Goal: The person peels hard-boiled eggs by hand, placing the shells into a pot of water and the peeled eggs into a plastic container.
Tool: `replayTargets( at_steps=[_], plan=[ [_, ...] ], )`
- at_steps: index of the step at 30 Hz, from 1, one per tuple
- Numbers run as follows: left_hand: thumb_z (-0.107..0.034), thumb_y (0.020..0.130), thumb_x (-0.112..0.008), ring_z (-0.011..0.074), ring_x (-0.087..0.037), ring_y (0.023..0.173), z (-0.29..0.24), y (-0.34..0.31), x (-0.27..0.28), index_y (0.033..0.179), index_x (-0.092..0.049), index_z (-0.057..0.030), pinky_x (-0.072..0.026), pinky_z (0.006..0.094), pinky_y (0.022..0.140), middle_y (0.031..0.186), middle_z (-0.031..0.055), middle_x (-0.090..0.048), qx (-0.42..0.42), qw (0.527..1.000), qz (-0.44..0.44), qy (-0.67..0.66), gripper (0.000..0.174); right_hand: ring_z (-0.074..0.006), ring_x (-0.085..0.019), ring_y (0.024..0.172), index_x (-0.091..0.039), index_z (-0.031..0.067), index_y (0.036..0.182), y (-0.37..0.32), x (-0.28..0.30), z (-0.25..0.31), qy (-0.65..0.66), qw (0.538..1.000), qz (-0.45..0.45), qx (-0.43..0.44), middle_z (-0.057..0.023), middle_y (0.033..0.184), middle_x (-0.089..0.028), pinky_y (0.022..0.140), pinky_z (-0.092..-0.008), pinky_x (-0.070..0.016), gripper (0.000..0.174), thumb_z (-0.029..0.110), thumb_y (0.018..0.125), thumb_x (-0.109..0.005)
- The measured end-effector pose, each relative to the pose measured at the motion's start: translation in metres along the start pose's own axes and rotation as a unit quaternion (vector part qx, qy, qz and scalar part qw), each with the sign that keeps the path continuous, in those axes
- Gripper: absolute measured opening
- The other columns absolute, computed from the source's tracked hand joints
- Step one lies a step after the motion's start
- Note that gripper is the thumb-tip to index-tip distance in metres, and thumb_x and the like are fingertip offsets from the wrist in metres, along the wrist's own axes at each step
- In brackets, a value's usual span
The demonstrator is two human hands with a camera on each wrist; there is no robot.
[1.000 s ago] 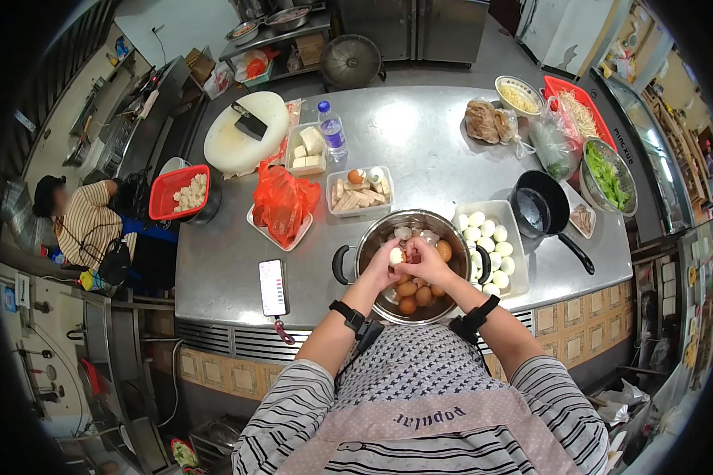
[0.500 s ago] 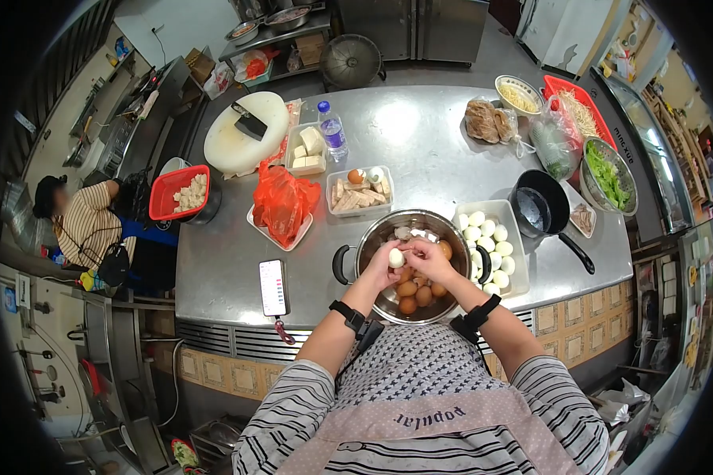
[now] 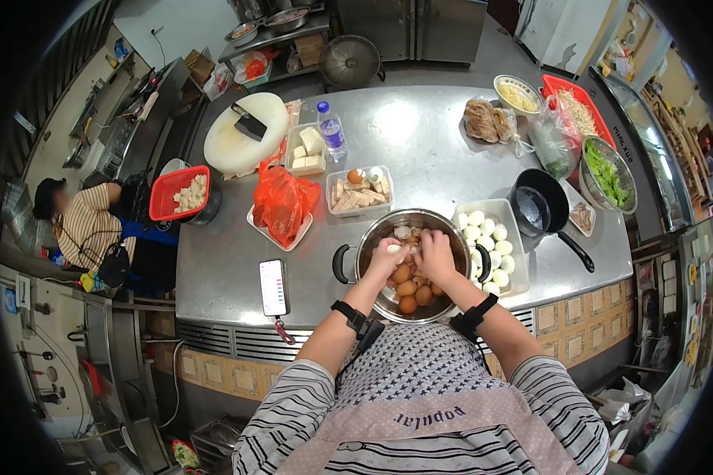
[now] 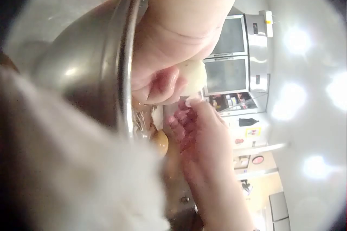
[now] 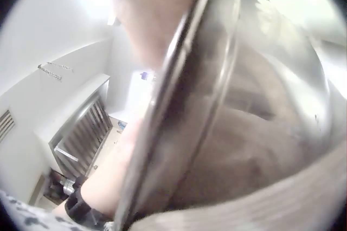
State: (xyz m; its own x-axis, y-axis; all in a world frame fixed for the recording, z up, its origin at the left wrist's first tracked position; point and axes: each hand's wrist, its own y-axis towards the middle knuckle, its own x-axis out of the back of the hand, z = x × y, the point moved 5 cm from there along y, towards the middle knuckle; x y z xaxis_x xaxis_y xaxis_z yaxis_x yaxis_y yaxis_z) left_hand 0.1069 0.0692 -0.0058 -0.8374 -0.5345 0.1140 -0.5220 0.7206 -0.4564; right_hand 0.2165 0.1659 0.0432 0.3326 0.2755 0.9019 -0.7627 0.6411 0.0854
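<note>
Over the steel pot in front of me, my left hand grips a peeled white egg, its fingers curled round the egg's lower part. My right hand dips into the pot beside it, fingers pointing down. In the left wrist view a small white piece of eggshell shows at the right hand's thumb tip, close to the egg. Brown unpeeled eggs and loose shell lie in the pot. The pot's wall fills much of the right wrist view and hides the right fingers.
A white tray of peeled eggs stands against the pot's right side. Farther right is a black saucepan. Left of the pot are a phone, a red bag and a food tub. Another person is at far left.
My right hand has moved off the egg, away from me and down into the pot. My left hand has tilted slightly, still holding the peeled egg.
</note>
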Motion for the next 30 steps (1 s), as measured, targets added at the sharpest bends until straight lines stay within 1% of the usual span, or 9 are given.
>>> replayTargets(
  at_steps=[2,3,11,13,18,21,24,27,30],
  plan=[
    [-0.02,0.077,-0.068,0.0311,-0.057,0.079,-0.002,-0.009,-0.003,0.103,-0.051,-0.0119,-0.0482,0.0358,0.071,0.106,0.0177,-0.049,-0.176,0.893,-0.076,0.407,0.032,-0.036,-0.038,0.119,-0.046,-0.0042,0.121,-0.013,-0.022,0.004,-0.089,0.993,0.053,0.052,-0.021,0.127,-0.041,0.096,-0.0423,-0.0348,0.059,0.027,0.075,-0.066],
    [-0.018,0.071,-0.071,0.0445,-0.054,0.087,0.007,-0.008,-0.009,0.109,-0.048,-0.0102,-0.0451,0.0464,0.083,0.116,0.0249,-0.04,-0.1,0.9,-0.018,0.423,0.046,-0.0374,-0.031,0.124,-0.042,-0.005,0.126,-0.017,-0.035,0.004,-0.133,0.985,0.08,0.078,-0.0208,0.131,-0.037,0.1,-0.0434,-0.0308,0.067,0.029,0.074,-0.067],
    [-0.023,0.063,-0.075,0.0383,-0.058,0.1,0.01,0.005,-0.002,0.112,-0.047,-0.0062,-0.047,0.0418,0.083,0.105,0.0238,-0.059,-0.06,0.97,0.03,0.232,0.058,-0.0402,-0.032,0.121,-0.034,0.0005,0.133,-0.015,-0.004,0.021,0.041,0.989,0.078,0.122,-0.0224,0.129,-0.037,0.102,-0.0452,-0.0294,0.073,0.013,0.068,-0.065],
    [-0.02,0.064,-0.072,0.0326,-0.06,0.095,0.002,0.004,-0.005,0.108,-0.054,-0.0054,-0.0477,0.0393,0.08,0.098,0.0185,-0.063,-0.131,0.971,0.019,0.201,0.05,-0.0406,-0.035,0.119,-0.035,0.0046,0.134,-0.016,0.003,0.028,0.16,0.964,0.113,0.182,-0.0218,0.128,-0.038,0.102,-0.0438,-0.0308,0.073,0.006,0.067,-0.062],
    [-0.011,0.072,-0.066,0.0223,-0.064,0.077,-0.009,0.0,-0.008,0.096,-0.061,-0.0033,-0.0494,0.0336,0.07,0.083,0.0131,-0.065,-0.181,0.956,-0.009,0.23,0.026,-0.0267,-0.052,0.11,-0.043,0.0027,0.128,-0.006,0.008,0.014,0.426,0.886,0.158,0.09,-0.0181,0.118,-0.053,0.094,-0.0342,-0.0416,0.057,0.005,0.074,-0.059],
    [-0.009,0.078,-0.061,0.017,-0.06,0.053,-0.02,-0.016,-0.014,0.094,-0.063,-0.0026,-0.0472,0.028,0.05,0.068,0.0108,-0.063,-0.015,0.986,0.11,0.127,0.017,-0.0238,-0.057,0.102,-0.051,0.0021,0.116,-0.001,0.025,0.001,0.366,0.914,0.174,0.013,-0.0165,0.113,-0.057,0.085,-0.0307,-0.0451,0.042,0.012,0.077,-0.063],
    [-0.01,0.079,-0.059,0.021,-0.063,0.066,-0.012,-0.012,-0.018,0.091,-0.061,-0.0024,-0.0503,0.033,0.06,0.073,0.0133,-0.063,-0.037,0.996,0.078,0.039,0.014,-0.0258,-0.057,0.093,-0.052,0.004,0.11,-0.001,0.053,-0.01,0.304,0.951,0.025,0.059,-0.0154,0.103,-0.056,0.08,-0.0331,-0.0466,0.038,0.009,0.074,-0.065],
    [-0.014,0.077,-0.064,0.0267,-0.062,0.085,-0.016,-0.017,-0.008,0.091,-0.059,-0.0028,-0.0499,0.04,0.074,0.085,0.0171,-0.063,-0.196,0.885,-0.038,0.421,0.019,-0.0346,-0.053,0.09,-0.054,0.0067,0.108,-0.01,0.095,-0.028,0.262,0.96,-0.099,-0.028,-0.0171,0.095,-0.052,0.081,-0.0398,-0.0441,0.036,0.011,0.074,-0.063],
    [-0.024,0.067,-0.073,0.0352,-0.056,0.101,-0.011,-0.028,-0.016,0.11,-0.05,-0.0061,-0.0463,0.0434,0.083,0.099,0.0207,-0.059,-0.131,0.849,0.071,0.507,0.052,-0.037,-0.053,0.087,-0.056,0.0078,0.108,-0.019,0.112,-0.081,0.084,0.977,-0.185,-0.069,-0.0203,0.092,-0.054,0.076,-0.0424,-0.0441,0.035,0.016,0.075,-0.066]
  ],
)
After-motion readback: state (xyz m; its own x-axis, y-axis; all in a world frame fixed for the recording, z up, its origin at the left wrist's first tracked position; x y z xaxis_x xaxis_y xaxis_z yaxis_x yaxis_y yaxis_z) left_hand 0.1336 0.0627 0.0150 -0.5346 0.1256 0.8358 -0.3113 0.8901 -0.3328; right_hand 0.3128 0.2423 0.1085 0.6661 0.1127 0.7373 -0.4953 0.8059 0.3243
